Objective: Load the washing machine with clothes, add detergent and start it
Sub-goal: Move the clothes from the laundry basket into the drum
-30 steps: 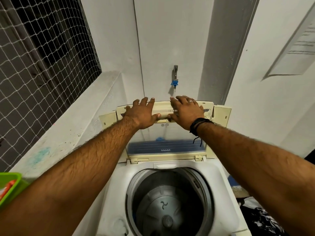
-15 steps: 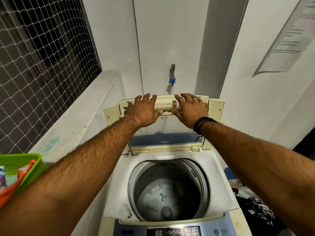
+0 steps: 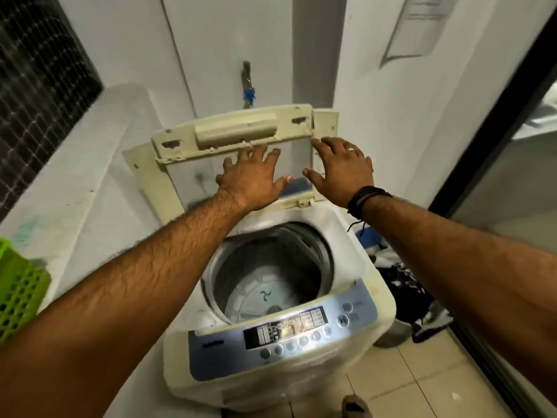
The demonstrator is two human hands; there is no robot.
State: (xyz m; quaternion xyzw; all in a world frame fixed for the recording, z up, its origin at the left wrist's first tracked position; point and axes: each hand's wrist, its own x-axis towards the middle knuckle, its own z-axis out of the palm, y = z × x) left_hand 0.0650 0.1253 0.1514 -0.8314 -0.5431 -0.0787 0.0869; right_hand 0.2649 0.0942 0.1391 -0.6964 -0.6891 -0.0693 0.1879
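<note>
With the lid (image 3: 241, 146) folded upright and both hands, left hand (image 3: 251, 179) and right hand (image 3: 340, 168), spread empty before it, the green laundry basket (image 3: 21, 285) lies far left, nearer the left hand.

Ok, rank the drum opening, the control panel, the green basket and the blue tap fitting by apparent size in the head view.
1. Control panel and drum opening: too close to rank
2. Green basket, cut off by the frame
3. Blue tap fitting
</note>
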